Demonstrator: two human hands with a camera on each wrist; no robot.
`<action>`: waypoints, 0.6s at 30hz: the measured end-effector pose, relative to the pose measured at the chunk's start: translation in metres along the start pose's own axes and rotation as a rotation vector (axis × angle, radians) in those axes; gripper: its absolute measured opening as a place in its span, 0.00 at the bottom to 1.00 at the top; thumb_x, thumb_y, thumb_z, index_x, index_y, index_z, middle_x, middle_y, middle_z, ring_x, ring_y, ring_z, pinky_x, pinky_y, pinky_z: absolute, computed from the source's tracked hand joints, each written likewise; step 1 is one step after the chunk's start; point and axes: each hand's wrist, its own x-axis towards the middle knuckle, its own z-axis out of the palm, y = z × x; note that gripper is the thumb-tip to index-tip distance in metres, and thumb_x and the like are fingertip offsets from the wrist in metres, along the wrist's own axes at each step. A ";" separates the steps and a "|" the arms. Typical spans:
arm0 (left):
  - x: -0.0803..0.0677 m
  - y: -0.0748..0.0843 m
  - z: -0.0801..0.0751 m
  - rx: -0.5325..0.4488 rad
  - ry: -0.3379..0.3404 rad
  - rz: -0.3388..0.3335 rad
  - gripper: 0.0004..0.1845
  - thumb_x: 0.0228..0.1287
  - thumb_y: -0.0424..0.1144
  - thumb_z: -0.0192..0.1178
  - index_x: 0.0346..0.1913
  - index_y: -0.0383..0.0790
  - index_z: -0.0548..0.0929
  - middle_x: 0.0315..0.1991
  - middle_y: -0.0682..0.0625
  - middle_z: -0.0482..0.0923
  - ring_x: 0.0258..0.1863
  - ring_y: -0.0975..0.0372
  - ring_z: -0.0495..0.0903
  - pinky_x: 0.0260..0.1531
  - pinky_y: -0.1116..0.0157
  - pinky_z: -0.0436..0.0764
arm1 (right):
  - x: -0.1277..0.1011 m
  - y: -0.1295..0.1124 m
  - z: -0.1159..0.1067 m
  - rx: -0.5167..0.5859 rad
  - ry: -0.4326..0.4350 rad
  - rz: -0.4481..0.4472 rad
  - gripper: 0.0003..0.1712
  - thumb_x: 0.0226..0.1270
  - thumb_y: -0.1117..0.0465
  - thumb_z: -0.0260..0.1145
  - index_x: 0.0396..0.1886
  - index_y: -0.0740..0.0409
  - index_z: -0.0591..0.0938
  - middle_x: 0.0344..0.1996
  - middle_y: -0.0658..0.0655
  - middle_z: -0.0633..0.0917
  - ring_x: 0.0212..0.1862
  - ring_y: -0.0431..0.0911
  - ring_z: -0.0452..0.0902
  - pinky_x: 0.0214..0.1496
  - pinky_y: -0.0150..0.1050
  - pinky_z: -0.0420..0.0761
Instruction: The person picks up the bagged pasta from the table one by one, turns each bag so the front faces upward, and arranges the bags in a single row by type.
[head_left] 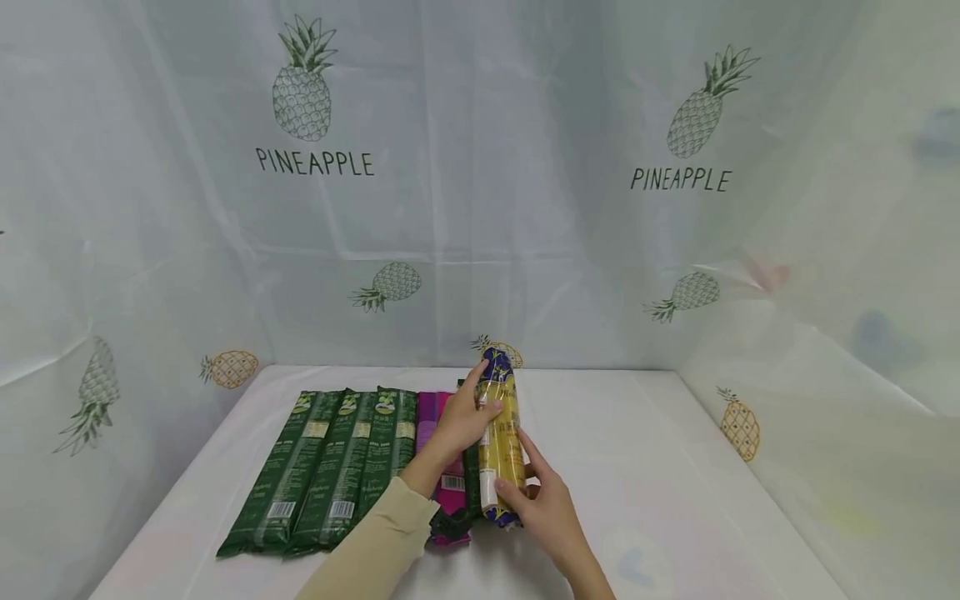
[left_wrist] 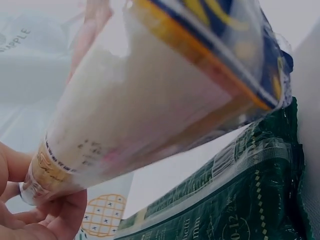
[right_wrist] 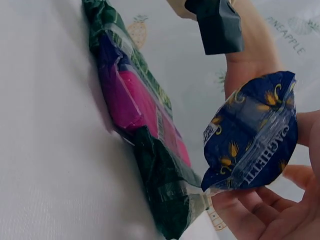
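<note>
Head view: both hands grip the spaghetti pack (head_left: 500, 442), left hand (head_left: 465, 421) at its 12 o'clock end, right hand (head_left: 547, 508) at 6, beside the green packs (head_left: 330, 471) on the desk (head_left: 675, 483).

— How many packets are on the table?

— Three long green packets (head_left: 330, 467) side by side on the left, one pink packet (head_left: 442, 467) to their right, one darker green packet (head_left: 471, 479) beside that, and one yellow spaghetti packet (head_left: 501, 446) with blue ends. Six in all.

— And hands?

— Two.
</note>
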 end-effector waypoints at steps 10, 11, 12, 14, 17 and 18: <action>0.002 -0.002 -0.003 -0.202 -0.022 -0.082 0.40 0.80 0.37 0.60 0.86 0.61 0.56 0.72 0.31 0.74 0.56 0.46 0.85 0.53 0.46 0.84 | 0.000 0.000 -0.009 0.293 -0.165 0.147 0.46 0.83 0.41 0.58 0.89 0.35 0.46 0.64 0.65 0.75 0.48 0.48 0.83 0.47 0.42 0.84; 0.002 -0.003 -0.003 -0.224 -0.029 -0.087 0.40 0.80 0.37 0.60 0.86 0.61 0.56 0.72 0.31 0.74 0.56 0.46 0.85 0.53 0.46 0.84 | 0.000 0.001 -0.011 0.355 -0.195 0.170 0.46 0.83 0.41 0.57 0.89 0.34 0.43 0.65 0.65 0.75 0.49 0.48 0.84 0.48 0.42 0.85; 0.003 -0.003 -0.003 -0.243 -0.037 -0.088 0.40 0.80 0.36 0.59 0.86 0.60 0.55 0.71 0.31 0.75 0.55 0.47 0.85 0.52 0.47 0.84 | 0.000 0.002 -0.012 0.413 -0.222 0.191 0.47 0.84 0.42 0.56 0.89 0.35 0.41 0.65 0.65 0.76 0.49 0.48 0.85 0.48 0.42 0.85; 0.003 -0.002 -0.004 -0.265 -0.051 -0.090 0.40 0.81 0.36 0.58 0.87 0.60 0.54 0.69 0.32 0.76 0.54 0.48 0.85 0.52 0.48 0.84 | 0.000 0.003 -0.012 0.500 -0.265 0.223 0.47 0.84 0.44 0.55 0.89 0.35 0.39 0.66 0.64 0.76 0.50 0.47 0.86 0.49 0.42 0.86; 0.002 -0.002 -0.005 -0.269 -0.075 -0.078 0.39 0.81 0.35 0.57 0.87 0.58 0.53 0.65 0.32 0.79 0.52 0.49 0.86 0.53 0.48 0.83 | 0.000 0.004 -0.011 0.529 -0.269 0.221 0.48 0.84 0.45 0.58 0.89 0.36 0.40 0.68 0.66 0.76 0.53 0.48 0.86 0.51 0.43 0.86; 0.002 -0.002 -0.005 -0.265 -0.079 -0.078 0.39 0.81 0.35 0.56 0.87 0.57 0.53 0.65 0.32 0.79 0.53 0.49 0.85 0.55 0.47 0.82 | 0.000 0.003 -0.011 0.524 -0.259 0.217 0.48 0.83 0.45 0.59 0.90 0.36 0.41 0.70 0.67 0.74 0.54 0.48 0.85 0.52 0.44 0.86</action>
